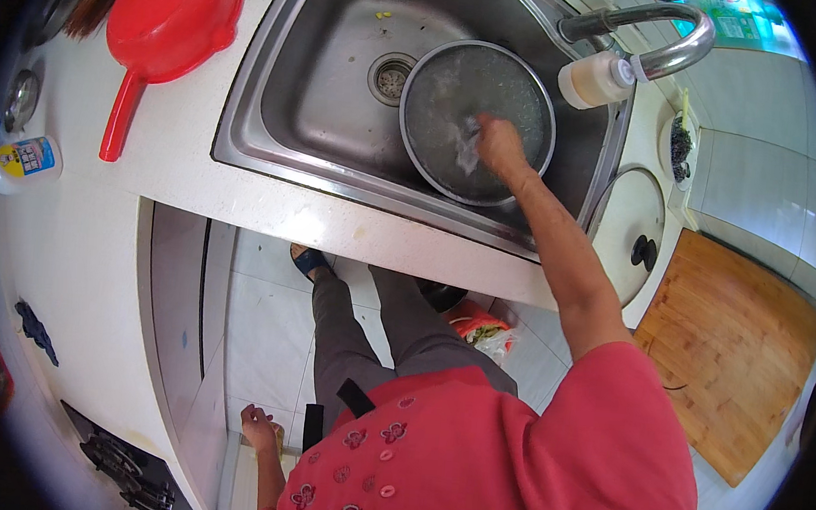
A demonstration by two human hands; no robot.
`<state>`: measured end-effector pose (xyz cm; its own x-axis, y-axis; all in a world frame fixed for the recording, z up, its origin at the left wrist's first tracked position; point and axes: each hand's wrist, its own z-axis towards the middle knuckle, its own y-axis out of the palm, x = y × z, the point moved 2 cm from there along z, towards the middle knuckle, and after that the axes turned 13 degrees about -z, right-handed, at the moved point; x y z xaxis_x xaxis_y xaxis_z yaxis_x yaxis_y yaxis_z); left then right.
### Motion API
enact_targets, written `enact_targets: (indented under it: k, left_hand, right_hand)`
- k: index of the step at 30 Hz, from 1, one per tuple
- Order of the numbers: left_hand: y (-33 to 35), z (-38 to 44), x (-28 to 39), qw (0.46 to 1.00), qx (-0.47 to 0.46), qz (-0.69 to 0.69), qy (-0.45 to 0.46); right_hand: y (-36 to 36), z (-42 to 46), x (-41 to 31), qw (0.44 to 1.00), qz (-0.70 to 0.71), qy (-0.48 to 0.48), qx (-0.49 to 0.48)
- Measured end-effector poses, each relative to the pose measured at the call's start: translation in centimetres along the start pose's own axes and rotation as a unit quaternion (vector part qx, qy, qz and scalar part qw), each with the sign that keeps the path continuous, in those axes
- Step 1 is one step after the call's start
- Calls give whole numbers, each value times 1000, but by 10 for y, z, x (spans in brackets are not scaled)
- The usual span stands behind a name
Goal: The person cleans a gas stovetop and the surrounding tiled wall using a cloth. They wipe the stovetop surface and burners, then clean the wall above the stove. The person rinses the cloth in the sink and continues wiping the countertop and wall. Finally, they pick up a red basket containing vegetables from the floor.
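A round metal basin [438,142] of cloudy water stands in the stainless steel sink [318,115], to the right of the drain strainer [391,80]. My right hand [501,146] reaches into the basin, fingertips at the water by a whitish, stringy patch; whether the fingers hold anything cannot be told. Down by my side, my left hand [258,426] hangs with curled fingers, beside a yellowish object [278,437] low in the picture; it is unclear whether the hand grips it. Above the basin's right side is the curved metal faucet [690,54] with a filter on its spout [598,81].
On the left counter lie a red plastic dipper [168,20], a brush and a white bottle [23,163]. A glass lid [629,229] and a wooden cutting board [731,352] are at right. A gas stove [121,470] is at lower left; a plastic bag [494,342] lies on the floor.
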<state>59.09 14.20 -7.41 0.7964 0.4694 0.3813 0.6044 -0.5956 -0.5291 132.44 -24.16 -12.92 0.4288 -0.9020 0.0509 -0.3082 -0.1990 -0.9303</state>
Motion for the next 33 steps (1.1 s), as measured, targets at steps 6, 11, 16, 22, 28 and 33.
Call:
enact_targets:
  k: [6, 11, 16, 22, 28, 33]
  left_hand:
    - [-5, -4, -13, 1000, 9, -24, 3]
    - [-5, -4, -7, 999, 13, -37, -6]
    - [-2, -5, 9, 1000, 22, 10, 7]
    - [4, -13, 38, 956, 47, 227, 179]
    - [19, -54, 181, 926, -35, 216, 307]
    - [30, -79, 255, 950, -52, -55, 302]
  right_hand:
    - [-40, -18, -24, 987, -6, 42, 156]
    - [-27, -1, 0, 999, 8, 28, 21]
    - [-38, -7, 0, 997, 36, 6, 68]
    - [-59, -10, -8, 1000, -17, 10, 4]
    - [-143, -39, -10, 993, 40, 15, 106]
    - [-154, -48, -14, 968, 167, 101, 154]
